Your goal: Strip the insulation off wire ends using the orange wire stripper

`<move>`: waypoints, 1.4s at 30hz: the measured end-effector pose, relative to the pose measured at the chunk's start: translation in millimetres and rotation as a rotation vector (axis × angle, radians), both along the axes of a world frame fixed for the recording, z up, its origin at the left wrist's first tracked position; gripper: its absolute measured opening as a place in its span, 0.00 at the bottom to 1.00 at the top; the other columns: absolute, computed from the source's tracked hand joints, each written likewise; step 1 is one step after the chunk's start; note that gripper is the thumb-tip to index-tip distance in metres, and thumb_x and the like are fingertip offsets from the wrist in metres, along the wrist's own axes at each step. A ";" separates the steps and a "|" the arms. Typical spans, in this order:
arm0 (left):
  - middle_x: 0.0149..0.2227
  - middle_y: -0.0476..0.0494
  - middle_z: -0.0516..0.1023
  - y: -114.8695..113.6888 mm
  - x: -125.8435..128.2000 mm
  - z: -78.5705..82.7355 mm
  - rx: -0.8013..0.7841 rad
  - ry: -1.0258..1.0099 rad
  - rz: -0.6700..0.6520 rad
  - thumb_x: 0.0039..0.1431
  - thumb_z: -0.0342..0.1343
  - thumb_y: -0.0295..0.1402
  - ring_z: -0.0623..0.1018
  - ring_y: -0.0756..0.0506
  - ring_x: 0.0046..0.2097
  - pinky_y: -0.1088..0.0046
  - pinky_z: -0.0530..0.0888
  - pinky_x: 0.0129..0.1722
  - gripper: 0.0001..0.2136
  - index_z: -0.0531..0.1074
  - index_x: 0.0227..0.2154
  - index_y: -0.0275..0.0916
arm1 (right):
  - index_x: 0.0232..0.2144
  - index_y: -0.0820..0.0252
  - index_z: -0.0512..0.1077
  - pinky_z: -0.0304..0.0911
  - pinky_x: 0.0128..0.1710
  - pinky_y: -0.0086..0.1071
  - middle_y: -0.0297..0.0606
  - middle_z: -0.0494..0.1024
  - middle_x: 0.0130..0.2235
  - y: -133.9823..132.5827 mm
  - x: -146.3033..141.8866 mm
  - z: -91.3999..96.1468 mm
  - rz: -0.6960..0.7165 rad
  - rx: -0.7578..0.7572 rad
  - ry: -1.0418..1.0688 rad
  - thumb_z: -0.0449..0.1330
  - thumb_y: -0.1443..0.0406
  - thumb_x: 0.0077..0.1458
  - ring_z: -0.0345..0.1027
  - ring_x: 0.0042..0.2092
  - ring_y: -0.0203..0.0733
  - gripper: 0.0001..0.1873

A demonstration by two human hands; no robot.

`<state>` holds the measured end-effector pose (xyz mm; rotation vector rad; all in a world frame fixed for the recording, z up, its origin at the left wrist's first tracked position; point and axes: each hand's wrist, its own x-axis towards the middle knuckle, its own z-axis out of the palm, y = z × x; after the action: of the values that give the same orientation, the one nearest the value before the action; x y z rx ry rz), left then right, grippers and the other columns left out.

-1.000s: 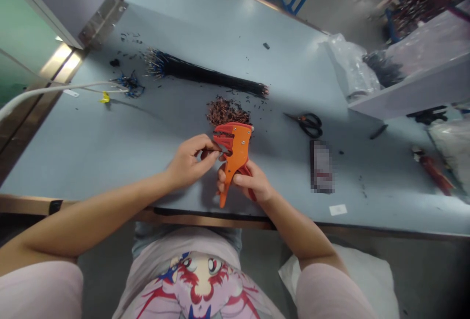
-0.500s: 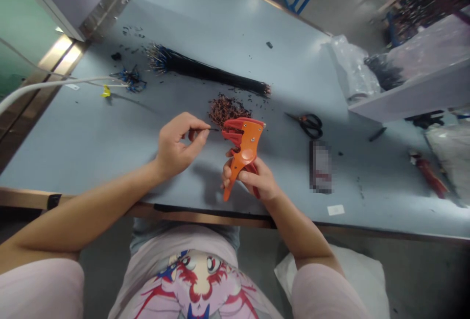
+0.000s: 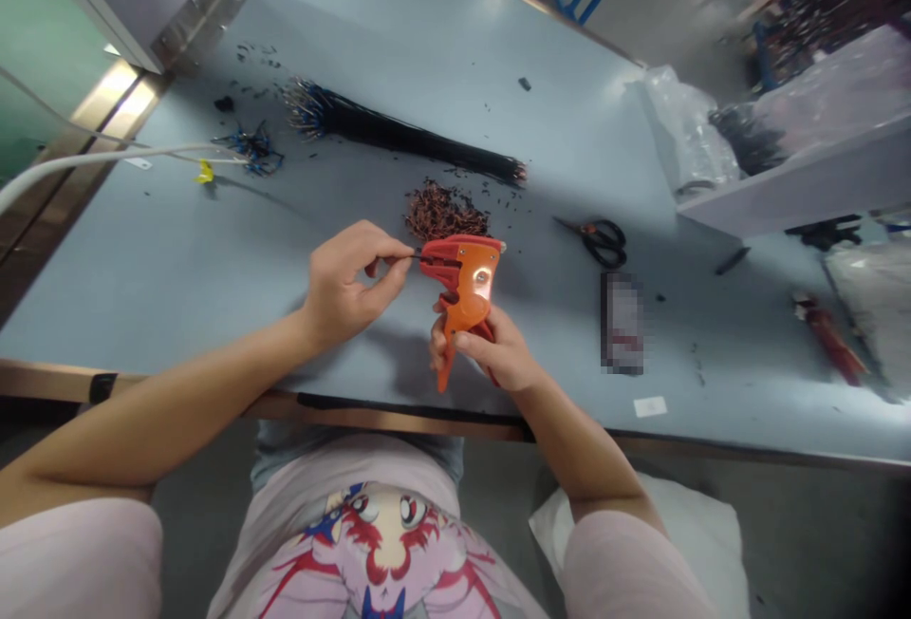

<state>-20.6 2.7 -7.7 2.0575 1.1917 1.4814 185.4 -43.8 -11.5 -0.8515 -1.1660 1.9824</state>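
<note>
An orange and red wire stripper [image 3: 473, 289] is gripped in my right hand [image 3: 498, 350], its handles between my palm and fingers. Between the thumb and fingertips of my left hand [image 3: 352, 279] a thin black wire [image 3: 415, 255] is pinched. The wire's tip reaches the red jaws, and most of its length is hidden behind the hand. Just beyond the tool lies a heap of small dark and coppery scraps [image 3: 442, 211]. Farther back, a long bundle of black wires [image 3: 417, 140] rests on the table, bare ends showing at the right.
Black-handled scissors [image 3: 604, 242] lie right of the stripper, with a blurred-out rectangular object [image 3: 622, 323] below them. At the left sits a small tangle of blue and black pieces [image 3: 256, 149], near white cables [image 3: 106, 159]. A red-handled tool [image 3: 832, 339] and plastic bags [image 3: 687, 130] occupy the right.
The stripper has shifted slightly left, toward my left hand, and its jaws now meet the wire's end. My left hand has barely moved and keeps its pinch.
</note>
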 end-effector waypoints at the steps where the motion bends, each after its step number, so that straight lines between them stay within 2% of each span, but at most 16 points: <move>1: 0.26 0.49 0.74 -0.2 0.0 0.4 -0.003 0.012 0.007 0.55 0.55 0.29 0.68 0.52 0.26 0.73 0.68 0.28 0.03 0.73 0.29 0.40 | 0.44 0.59 0.63 0.71 0.28 0.37 0.35 0.72 0.32 0.0 0.0 0.0 -0.001 0.007 -0.008 0.63 0.60 0.54 0.70 0.29 0.39 0.19; 12: 0.23 0.49 0.73 -1.4 1.4 4.0 0.059 0.051 0.048 0.54 0.56 0.28 0.68 0.53 0.25 0.77 0.66 0.24 0.04 0.75 0.27 0.38 | 0.43 0.61 0.63 0.69 0.25 0.34 0.34 0.72 0.29 0.4 0.2 -1.7 0.004 0.070 -0.070 0.61 0.59 0.56 0.69 0.27 0.37 0.16; 23: 0.18 0.52 0.66 -3.8 0.9 3.4 0.077 0.085 0.035 0.55 0.55 0.28 0.65 0.53 0.23 0.76 0.63 0.24 0.05 0.75 0.27 0.38 | 0.34 0.60 0.62 0.68 0.21 0.31 0.28 0.68 0.23 -1.3 -1.9 -1.1 0.019 -0.032 -0.059 0.60 0.58 0.56 0.65 0.21 0.32 0.13; 28: 0.18 0.53 0.64 -4.4 1.7 1.6 0.062 0.102 0.037 0.55 0.55 0.29 0.64 0.53 0.22 0.75 0.61 0.24 0.05 0.75 0.27 0.39 | 0.30 0.59 0.60 0.60 0.13 0.24 0.22 0.60 0.18 -2.8 -6.0 -1.2 -0.026 -0.084 -0.018 0.59 0.58 0.57 0.54 0.15 0.27 0.14; 30: 0.18 0.53 0.65 -2.2 2.1 -0.5 0.049 0.083 0.046 0.55 0.56 0.29 0.65 0.53 0.23 0.75 0.62 0.25 0.04 0.75 0.27 0.39 | 0.31 0.60 0.62 0.64 0.16 0.26 0.24 0.63 0.20 -1.4 -6.7 -3.9 -0.031 -0.097 0.047 0.60 0.58 0.56 0.58 0.16 0.28 0.13; 32: 0.20 0.52 0.67 0.9 2.3 -2.8 0.029 0.045 0.067 0.54 0.56 0.29 0.66 0.53 0.24 0.75 0.63 0.25 0.04 0.74 0.26 0.38 | 0.37 0.61 0.65 0.71 0.25 0.35 0.30 0.70 0.26 1.8 -5.3 -6.6 -0.034 -0.119 0.124 0.63 0.57 0.52 0.67 0.24 0.34 0.17; 35: 0.23 0.51 0.70 4.3 2.1 -5.1 -0.014 -0.020 0.086 0.53 0.56 0.28 0.66 0.54 0.24 0.77 0.64 0.25 0.03 0.73 0.27 0.38 | 0.42 0.60 0.66 0.72 0.37 0.45 0.36 0.72 0.34 8.5 0.2 -8.1 -0.072 -0.165 0.210 0.65 0.55 0.49 0.71 0.34 0.40 0.22; 38: 0.24 0.51 0.71 4.8 1.7 -5.3 -0.049 -0.039 0.079 0.53 0.55 0.27 0.66 0.54 0.25 0.77 0.65 0.25 0.02 0.73 0.28 0.38 | 0.42 0.60 0.67 0.72 0.39 0.45 0.36 0.72 0.34 12.1 5.7 -6.6 -0.089 -0.185 0.208 0.64 0.56 0.50 0.71 0.34 0.40 0.21; 42: 0.25 0.50 0.71 3.5 1.5 -4.7 -0.012 -0.033 0.064 0.53 0.55 0.26 0.66 0.54 0.25 0.77 0.65 0.26 0.02 0.72 0.28 0.37 | 0.43 0.62 0.66 0.72 0.38 0.44 0.38 0.73 0.35 9.0 6.1 -5.1 -0.049 -0.182 0.150 0.65 0.58 0.51 0.72 0.35 0.42 0.20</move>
<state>-19.1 6.1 -12.3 1.9964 1.2614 1.5276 191.5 -34.8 -16.6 -0.7981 -0.8823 2.0964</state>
